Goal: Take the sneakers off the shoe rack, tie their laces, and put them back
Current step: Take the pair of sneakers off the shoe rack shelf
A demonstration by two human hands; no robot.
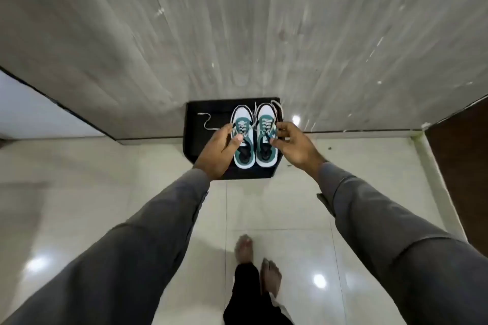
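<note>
A: Where are the sneakers?

B: Side by side on the black rack [192, 124] against the wall, toes toward the wall. The left sneaker [243, 140] and right sneaker [266, 140] nearly touch.

A: And the hands?

B: One on each shoe. The left hand [220, 150] curls round the outer side of the left sneaker, thumb over the tongue. The right hand [293, 145] does the same on the right one. The hands are apart, with both shoes between them. The picture is a bit blurred, so I can't say for sure whether the fingers are clamped yet or only closing in.

A: Laces?

B: Loose. One lace [207, 124] trails across the rack to the left; another loops off by the right toe.

A: So which step?

B: I'd judge the first: taking the pair off the rack. Nothing is tied.

A: What does the next move want?

B: A firm hold on each shoe, then a lift straight up and back, minding that the trailing lace doesn't snag on the rack, and somewhere to set them down for tying.
</note>
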